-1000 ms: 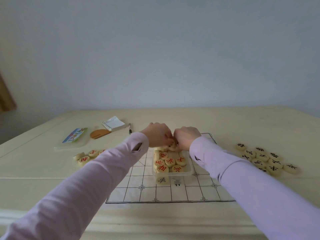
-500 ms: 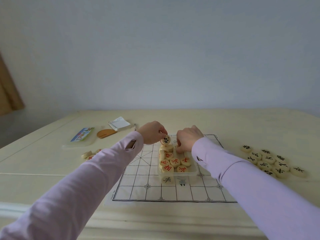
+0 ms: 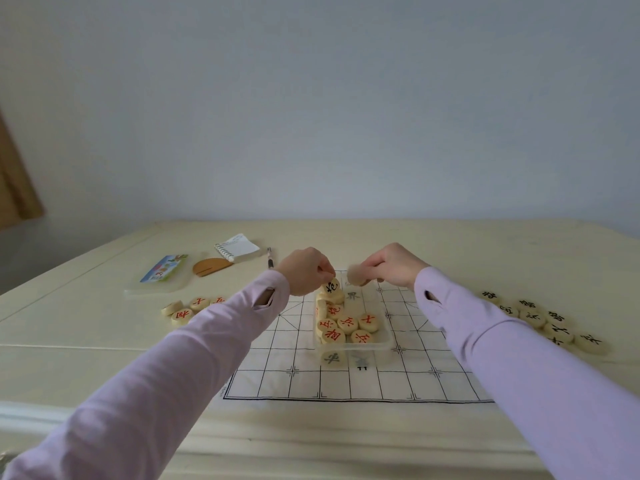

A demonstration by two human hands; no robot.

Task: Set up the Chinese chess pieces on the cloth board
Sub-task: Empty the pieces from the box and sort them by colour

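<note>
Sorting stage, judging by the layout: the clear box (image 3: pixel 387 344) sat in the middle of the cloth board (image 3: pixel 346 384) and held a heap of red-marked pieces (image 3: pixel 347 323), so no piece stood on a grid point yet, apart from one or two seen through the box's near wall. Left hand (image 3: pixel 304 271) hovered over the box's far end, fingers curled and pinching a black-marked piece (image 3: pixel 331 287) by its rim, face tilted toward the camera; the piece hung below the fingertips, just above or touching the heap, could not tell which. Right hand (image 3: pixel 394 265) was also over the far end of the box, fingers curled round a blurred disc (image 3: pixel 356 276), pale and round, probably another piece; its marking could not be read. The disc stuck out to the left of the fingers, clear of the heap. Edge pinches made sense: flat discs packed tight, only rims were free to grab. A small group of red pieces (image 3: pixel 181 313) lay on the table (image 3: pixel 485 258) left of the board, and a larger group of black pieces (image 3: pixel 540 318) lay to the right, so colours looked split by side, probably ahead of placing them. Box lid (image 3: pixel 157 282), notepad (image 3: pixel 237 247) and pen (image 3: pixel 269 262) lay at far left, well apart from the board.
</note>
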